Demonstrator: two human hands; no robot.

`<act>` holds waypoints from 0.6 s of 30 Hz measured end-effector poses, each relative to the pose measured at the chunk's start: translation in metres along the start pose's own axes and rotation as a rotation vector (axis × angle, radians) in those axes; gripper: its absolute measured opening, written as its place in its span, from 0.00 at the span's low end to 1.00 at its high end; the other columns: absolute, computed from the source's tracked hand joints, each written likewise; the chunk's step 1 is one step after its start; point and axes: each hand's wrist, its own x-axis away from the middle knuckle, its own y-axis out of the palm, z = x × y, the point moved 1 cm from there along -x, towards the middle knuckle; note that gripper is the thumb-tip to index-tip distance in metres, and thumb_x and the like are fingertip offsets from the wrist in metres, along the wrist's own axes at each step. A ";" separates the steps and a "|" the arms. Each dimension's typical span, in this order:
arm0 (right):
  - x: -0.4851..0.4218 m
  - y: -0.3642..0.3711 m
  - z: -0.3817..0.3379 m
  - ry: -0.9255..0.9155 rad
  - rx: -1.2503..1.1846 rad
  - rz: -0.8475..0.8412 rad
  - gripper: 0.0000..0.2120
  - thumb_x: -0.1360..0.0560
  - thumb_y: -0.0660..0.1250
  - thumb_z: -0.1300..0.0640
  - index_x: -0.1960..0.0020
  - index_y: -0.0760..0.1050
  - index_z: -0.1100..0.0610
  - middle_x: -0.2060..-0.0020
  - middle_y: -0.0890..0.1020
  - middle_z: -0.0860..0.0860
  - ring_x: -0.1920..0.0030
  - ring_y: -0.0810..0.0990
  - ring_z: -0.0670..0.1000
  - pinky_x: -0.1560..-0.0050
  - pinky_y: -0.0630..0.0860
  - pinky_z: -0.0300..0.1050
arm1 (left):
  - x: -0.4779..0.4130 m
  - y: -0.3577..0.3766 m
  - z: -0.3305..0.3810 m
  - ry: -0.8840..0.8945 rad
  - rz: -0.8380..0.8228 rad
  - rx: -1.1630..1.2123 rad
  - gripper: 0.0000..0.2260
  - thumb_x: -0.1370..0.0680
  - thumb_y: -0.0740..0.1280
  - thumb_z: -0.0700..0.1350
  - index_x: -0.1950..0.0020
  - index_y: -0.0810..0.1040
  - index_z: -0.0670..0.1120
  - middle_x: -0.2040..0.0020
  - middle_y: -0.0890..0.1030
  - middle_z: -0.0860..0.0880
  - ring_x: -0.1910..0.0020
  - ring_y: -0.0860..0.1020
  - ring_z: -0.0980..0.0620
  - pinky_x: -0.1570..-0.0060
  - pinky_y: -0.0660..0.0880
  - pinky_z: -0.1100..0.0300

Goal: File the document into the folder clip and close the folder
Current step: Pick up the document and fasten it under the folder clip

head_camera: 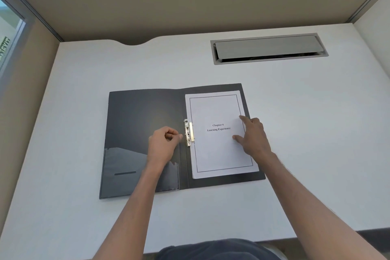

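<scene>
A dark grey folder (135, 124) lies open flat on the white desk. On its right half rests the white document (215, 154), titled "Chapter 6 Learning Experience", with its left edge under the metal folder clip (188, 133) at the spine. My left hand (164, 143) hovers just left of the clip, fingers curled, the fingertips almost touching the clip's lever. My right hand (252, 135) lies on the document's right edge with its fingers spread, pressing the paper down.
A grey cable-port lid (269, 47) is set into the white desk (306, 133) at the back right. Beige partition walls (190, 2) enclose the desk on three sides. A clear pocket (126, 171) covers the folder's lower left cover.
</scene>
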 end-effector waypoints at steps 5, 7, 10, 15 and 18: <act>-0.001 -0.002 0.008 -0.008 -0.092 0.033 0.31 0.21 0.69 0.60 0.21 0.62 0.56 0.32 0.73 0.57 0.30 0.69 0.59 0.32 0.71 0.54 | -0.007 -0.026 -0.002 0.058 0.167 -0.056 0.14 0.21 0.73 0.45 0.37 0.84 0.44 0.44 0.85 0.48 0.48 0.82 0.50 0.39 0.79 0.51; -0.002 -0.003 0.012 -0.014 -0.130 0.052 0.29 0.21 0.67 0.62 0.22 0.63 0.56 0.33 0.74 0.56 0.30 0.70 0.58 0.31 0.71 0.53 | -0.013 -0.042 -0.009 0.066 0.280 -0.150 0.17 0.21 0.72 0.45 0.33 0.82 0.44 0.36 0.83 0.44 0.37 0.80 0.44 0.31 0.74 0.45; -0.002 -0.005 0.017 -0.024 -0.165 0.073 0.28 0.21 0.65 0.64 0.22 0.64 0.56 0.32 0.75 0.54 0.30 0.71 0.57 0.31 0.69 0.50 | -0.025 -0.070 -0.025 -0.033 0.370 -0.261 0.22 0.20 0.70 0.46 0.26 0.76 0.42 0.28 0.77 0.39 0.27 0.73 0.37 0.29 0.69 0.40; 0.008 -0.001 0.016 -0.090 -0.062 0.104 0.32 0.21 0.69 0.55 0.21 0.62 0.57 0.24 0.68 0.55 0.24 0.65 0.57 0.27 0.68 0.52 | -0.040 -0.108 -0.047 -0.207 0.349 -0.356 0.28 0.18 0.67 0.50 0.21 0.66 0.40 0.25 0.71 0.34 0.25 0.67 0.31 0.30 0.68 0.33; 0.019 0.009 0.012 -0.163 0.095 0.152 0.33 0.21 0.69 0.49 0.21 0.62 0.57 0.22 0.66 0.55 0.22 0.63 0.58 0.25 0.67 0.54 | -0.044 -0.121 -0.054 -0.288 0.296 -0.260 0.32 0.17 0.65 0.53 0.17 0.61 0.41 0.22 0.68 0.35 0.23 0.66 0.32 0.27 0.66 0.35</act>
